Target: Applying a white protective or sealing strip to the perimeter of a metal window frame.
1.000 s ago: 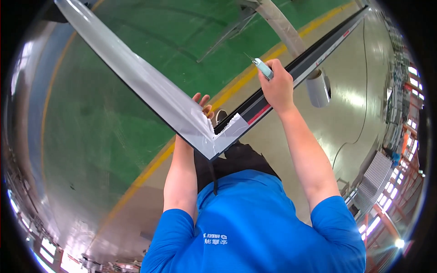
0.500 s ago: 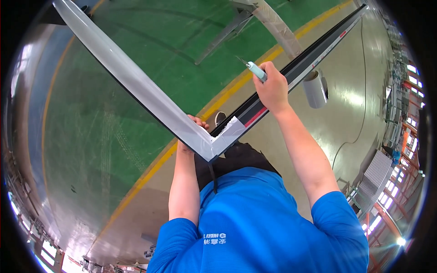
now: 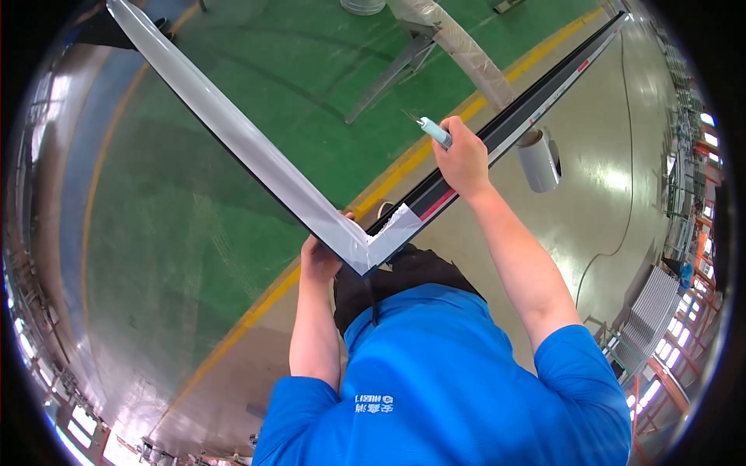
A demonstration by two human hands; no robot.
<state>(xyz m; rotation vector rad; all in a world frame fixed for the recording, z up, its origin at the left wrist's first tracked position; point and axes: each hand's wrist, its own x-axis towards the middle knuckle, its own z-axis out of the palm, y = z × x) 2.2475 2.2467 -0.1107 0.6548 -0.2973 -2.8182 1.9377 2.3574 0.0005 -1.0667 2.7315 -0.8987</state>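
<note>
A large frame [image 3: 233, 144] forms a V whose corner points toward my body. Pale grey facing covers its left bar and corner. Beyond a ragged white torn edge [image 3: 386, 224], the right bar [image 3: 536, 91] is dark, with a red and white strip along its outer side. My left hand [image 3: 318, 260] grips the left bar near the corner from underneath; most of its fingers are hidden. In my closed right hand [image 3: 464, 159] is a craft knife [image 3: 435, 132] with a pale teal handle, its thin tip pointing away to the left. This hand sits over the right bar; contact is unclear.
A roll of film [image 3: 538, 163] stands on the floor to the right of the frame. Beyond it, a plastic-wrapped curved beam [image 3: 458, 50] rests on a grey support [image 3: 396, 74]. A cable [image 3: 628, 179] runs along the right floor, and a stack of long profiles [image 3: 649, 314] lies farther right.
My left hand has shifted slightly down along the left bar, with fewer fingers showing inside the corner. The right hand with the knife has barely moved; the whole view has shifted a little.
</note>
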